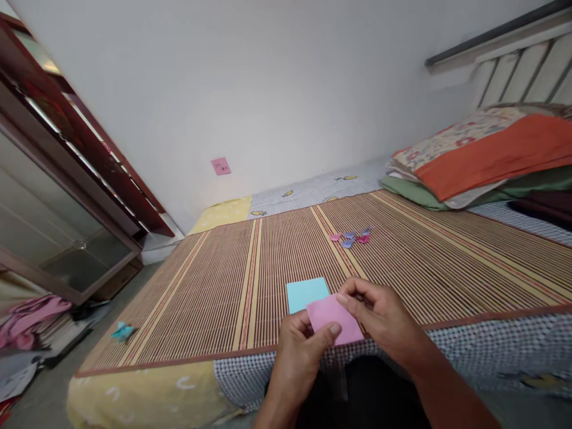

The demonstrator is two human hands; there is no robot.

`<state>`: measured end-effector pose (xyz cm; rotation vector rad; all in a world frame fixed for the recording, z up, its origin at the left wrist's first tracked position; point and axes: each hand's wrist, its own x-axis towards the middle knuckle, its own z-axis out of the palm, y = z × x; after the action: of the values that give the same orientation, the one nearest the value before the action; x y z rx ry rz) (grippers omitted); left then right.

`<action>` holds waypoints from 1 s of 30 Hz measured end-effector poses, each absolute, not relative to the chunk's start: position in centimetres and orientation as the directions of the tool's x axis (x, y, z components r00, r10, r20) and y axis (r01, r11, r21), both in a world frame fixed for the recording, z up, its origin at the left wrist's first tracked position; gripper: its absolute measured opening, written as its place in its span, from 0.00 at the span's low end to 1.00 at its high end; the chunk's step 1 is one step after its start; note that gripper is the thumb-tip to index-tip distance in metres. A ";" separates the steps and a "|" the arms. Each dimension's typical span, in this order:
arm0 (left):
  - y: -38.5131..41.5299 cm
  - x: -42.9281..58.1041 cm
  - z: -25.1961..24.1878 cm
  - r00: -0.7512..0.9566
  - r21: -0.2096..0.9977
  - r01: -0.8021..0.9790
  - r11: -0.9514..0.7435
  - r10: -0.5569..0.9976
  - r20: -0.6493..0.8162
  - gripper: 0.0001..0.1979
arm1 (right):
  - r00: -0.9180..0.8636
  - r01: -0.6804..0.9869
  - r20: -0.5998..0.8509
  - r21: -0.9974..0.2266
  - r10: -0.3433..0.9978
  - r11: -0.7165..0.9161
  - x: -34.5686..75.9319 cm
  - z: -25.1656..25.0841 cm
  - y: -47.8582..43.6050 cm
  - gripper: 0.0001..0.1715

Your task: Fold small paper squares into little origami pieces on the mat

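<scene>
A pink square of paper (334, 319) is held just above the near edge of a striped bamboo mat (214, 280). My left hand (300, 353) pinches its lower left corner, thumb on top. My right hand (379, 316) grips its upper right edge with curled fingers. Directly behind the pink sheet, a light blue paper square (304, 292) lies flat on the mat. Farther up the mat sits a small cluster of folded pink and purple paper pieces (351, 238).
A small folded blue paper shape (122, 330) rests at the mat's left corner. Stacked pillows and folded blankets (482, 155) fill the right end of the bed. A pink note (220, 165) sticks to the white wall. A wooden glass-fronted cabinet (58, 202) stands at the left, with clothes below it.
</scene>
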<state>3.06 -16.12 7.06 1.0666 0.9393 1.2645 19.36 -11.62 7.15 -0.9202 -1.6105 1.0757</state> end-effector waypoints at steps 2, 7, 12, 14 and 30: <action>-16.2 2.8 6.8 0.117 0.976 -0.218 0.001 0.993 0.025 0.11 | -0.245 0.072 0.293 -0.945 0.924 0.319 19.6 7.2 -11.6 0.15; -16.4 2.1 6.4 0.140 0.994 -0.110 0.027 0.990 -0.011 0.13 | -0.200 0.091 0.291 -0.945 0.936 0.313 20.1 7.0 -11.2 0.16; -16.6 1.6 6.5 0.149 0.995 -0.092 0.041 0.988 -0.027 0.15 | -0.163 0.099 0.304 -0.941 0.939 0.322 20.3 6.8 -10.9 0.17; -16.4 1.3 6.6 0.198 0.992 -0.099 0.081 0.978 -0.060 0.16 | -0.108 0.111 0.311 -0.940 0.944 0.323 20.7 7.0 -10.6 0.16; -14.3 2.0 6.8 -0.036 0.991 -0.135 -0.013 0.999 0.008 0.21 | -0.352 0.069 0.250 -0.954 0.902 0.291 20.1 6.8 -11.2 0.17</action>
<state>2.03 -14.32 6.83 1.0993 1.1291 1.3040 20.08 -11.18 6.78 -0.8965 -1.6701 1.1759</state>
